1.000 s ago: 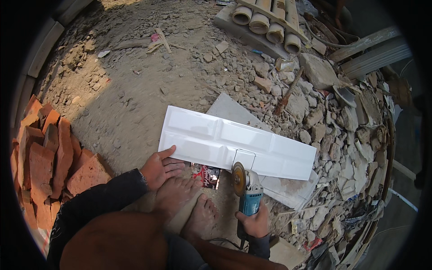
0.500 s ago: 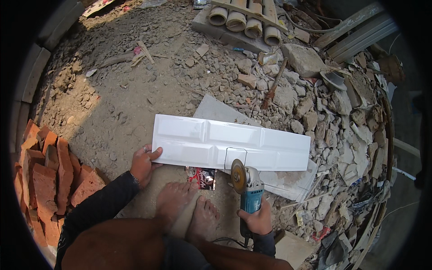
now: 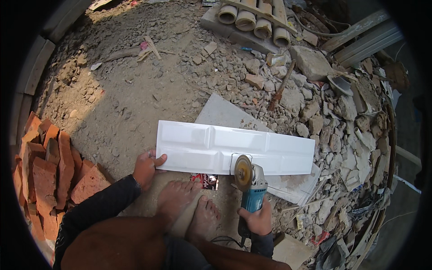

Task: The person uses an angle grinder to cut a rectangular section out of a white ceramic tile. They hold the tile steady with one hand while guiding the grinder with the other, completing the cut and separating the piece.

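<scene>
White tile (image 3: 261, 140) on the slab (image 3: 225, 112), its marked outline (image 3: 231, 161) seemingly uncut.

From where I stand, no piece looks gone at the near edge, so the cutting seems all left to do, though the disc (image 3: 243, 173) hides part of the outline. The left hand (image 3: 146, 167) pinches the tile's near left corner, thumb on top; the right hand (image 3: 260, 219) is wrapped around the grinder (image 3: 254, 198). Bricks (image 3: 43, 180) lie left, rubble (image 3: 315, 123) right.

Grey slab (image 3: 218, 110) was partly covered by white panel (image 3: 185, 136)
Left hand (image 3: 145, 168) was partly hidden by it; drawn outline (image 3: 237, 154), by the grinder disc (image 3: 243, 174).
</scene>
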A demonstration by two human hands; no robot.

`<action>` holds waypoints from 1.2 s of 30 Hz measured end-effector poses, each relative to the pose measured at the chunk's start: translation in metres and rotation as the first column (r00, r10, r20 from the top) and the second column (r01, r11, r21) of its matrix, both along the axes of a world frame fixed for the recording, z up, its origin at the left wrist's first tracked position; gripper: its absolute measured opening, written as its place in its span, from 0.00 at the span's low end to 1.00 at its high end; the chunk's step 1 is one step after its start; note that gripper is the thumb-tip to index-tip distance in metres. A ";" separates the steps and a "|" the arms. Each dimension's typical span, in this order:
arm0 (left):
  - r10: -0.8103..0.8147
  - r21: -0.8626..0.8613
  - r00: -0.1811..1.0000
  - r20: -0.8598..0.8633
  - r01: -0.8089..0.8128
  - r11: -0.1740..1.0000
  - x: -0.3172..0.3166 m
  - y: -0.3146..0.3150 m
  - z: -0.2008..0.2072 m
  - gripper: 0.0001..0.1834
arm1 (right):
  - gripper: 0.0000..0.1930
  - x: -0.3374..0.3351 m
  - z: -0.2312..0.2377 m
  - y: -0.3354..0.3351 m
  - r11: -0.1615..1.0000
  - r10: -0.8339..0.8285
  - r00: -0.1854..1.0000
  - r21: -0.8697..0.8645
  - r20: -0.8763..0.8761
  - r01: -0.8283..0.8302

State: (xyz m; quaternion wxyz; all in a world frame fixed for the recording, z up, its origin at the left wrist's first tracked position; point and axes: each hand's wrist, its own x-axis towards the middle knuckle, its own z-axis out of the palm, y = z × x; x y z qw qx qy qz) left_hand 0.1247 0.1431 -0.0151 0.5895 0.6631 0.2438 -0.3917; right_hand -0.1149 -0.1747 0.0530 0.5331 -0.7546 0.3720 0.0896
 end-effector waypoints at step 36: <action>-0.071 -0.134 0.994 -0.085 0.059 0.989 -0.024 0.005 0.004 0.24 | 0.25 -0.012 -0.009 0.010 0.999 -0.030 0.999 -0.035 -0.022 0.029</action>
